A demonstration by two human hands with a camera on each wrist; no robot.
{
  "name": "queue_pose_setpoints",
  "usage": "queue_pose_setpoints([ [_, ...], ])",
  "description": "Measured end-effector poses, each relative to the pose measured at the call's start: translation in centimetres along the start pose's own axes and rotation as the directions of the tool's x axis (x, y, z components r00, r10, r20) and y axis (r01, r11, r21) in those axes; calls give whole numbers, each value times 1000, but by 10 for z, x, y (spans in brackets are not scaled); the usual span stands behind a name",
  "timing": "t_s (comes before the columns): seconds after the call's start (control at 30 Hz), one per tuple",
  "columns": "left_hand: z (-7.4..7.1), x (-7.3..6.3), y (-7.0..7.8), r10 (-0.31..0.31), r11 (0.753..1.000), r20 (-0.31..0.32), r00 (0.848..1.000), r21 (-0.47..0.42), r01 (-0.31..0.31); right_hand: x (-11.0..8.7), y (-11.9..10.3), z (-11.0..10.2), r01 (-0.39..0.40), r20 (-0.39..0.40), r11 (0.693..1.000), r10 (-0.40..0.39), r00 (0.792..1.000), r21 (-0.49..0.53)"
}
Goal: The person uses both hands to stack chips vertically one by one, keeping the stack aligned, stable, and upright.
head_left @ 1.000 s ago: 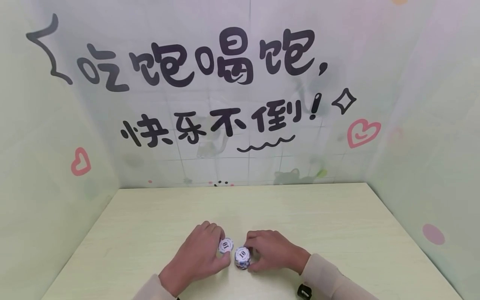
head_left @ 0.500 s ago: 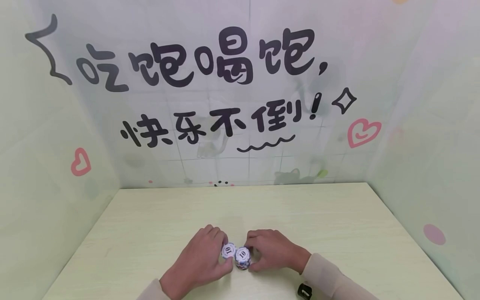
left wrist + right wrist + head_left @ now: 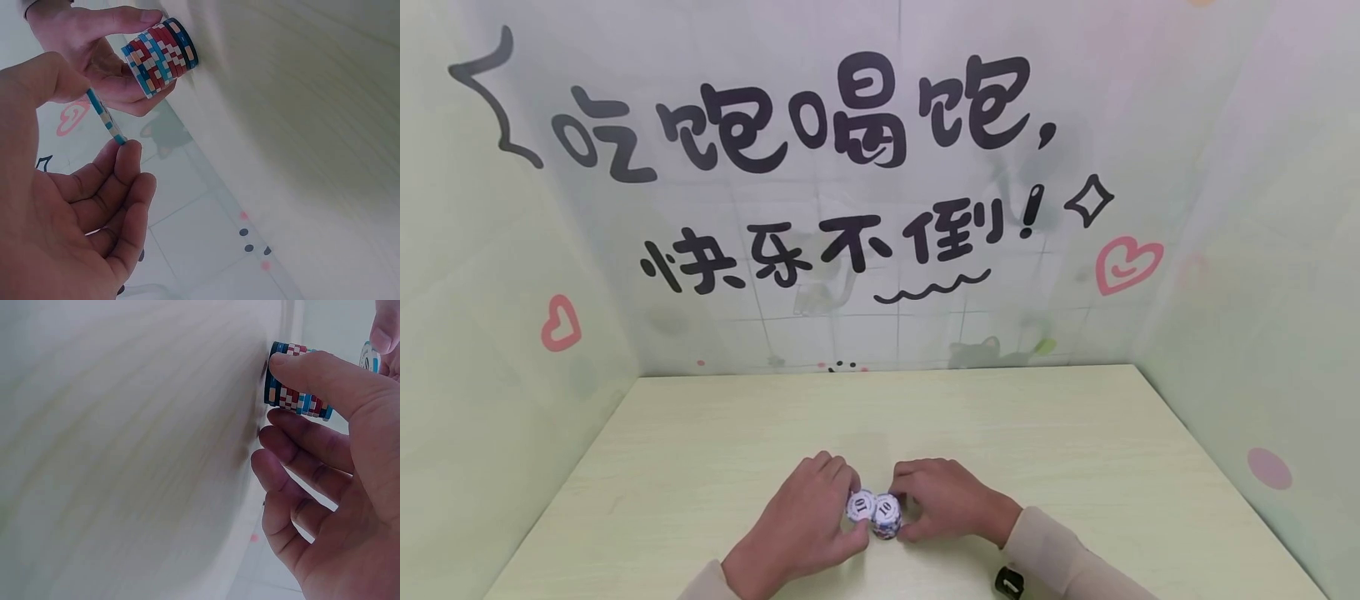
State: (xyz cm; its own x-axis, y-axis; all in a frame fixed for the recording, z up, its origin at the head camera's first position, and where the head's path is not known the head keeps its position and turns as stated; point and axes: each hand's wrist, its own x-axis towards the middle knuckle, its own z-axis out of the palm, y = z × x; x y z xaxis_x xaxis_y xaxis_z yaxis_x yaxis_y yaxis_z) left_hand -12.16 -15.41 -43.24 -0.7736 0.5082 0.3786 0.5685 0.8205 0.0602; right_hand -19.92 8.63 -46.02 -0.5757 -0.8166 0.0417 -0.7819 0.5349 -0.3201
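Between thumb and fingertip, my left hand (image 3: 808,521) pinches one poker chip (image 3: 861,505), marked 10, by its edges. In the left wrist view that chip (image 3: 106,117) is held above the table, apart from the stack. A stack of poker chips (image 3: 887,518) stands upright on the table just to its right, with blue, red and light blue edges in the left wrist view and a white 10 chip on top. My right hand (image 3: 951,504) grips the stack low down, thumb on one side and fingers on the other. The right wrist view shows the stack (image 3: 290,394) partly hidden behind the thumb.
The pale wooden table (image 3: 715,433) ends at a printed back wall (image 3: 880,333) and side walls. A small black object (image 3: 1009,582) marked with a white sign is at the right wrist, below the sleeve (image 3: 1037,546).
My left hand has moved a little right and toward me, bringing its chip from a small gap away to beside the stack's top. The right hand and the stack have stayed in place.
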Motion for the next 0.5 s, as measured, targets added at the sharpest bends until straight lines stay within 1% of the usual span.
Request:
queue_pose_setpoints([
  [0.5,7,3,3,62,998,-37,997,30,-60,-2,-2,-1,23,-22,1000,-23,999,-21],
])
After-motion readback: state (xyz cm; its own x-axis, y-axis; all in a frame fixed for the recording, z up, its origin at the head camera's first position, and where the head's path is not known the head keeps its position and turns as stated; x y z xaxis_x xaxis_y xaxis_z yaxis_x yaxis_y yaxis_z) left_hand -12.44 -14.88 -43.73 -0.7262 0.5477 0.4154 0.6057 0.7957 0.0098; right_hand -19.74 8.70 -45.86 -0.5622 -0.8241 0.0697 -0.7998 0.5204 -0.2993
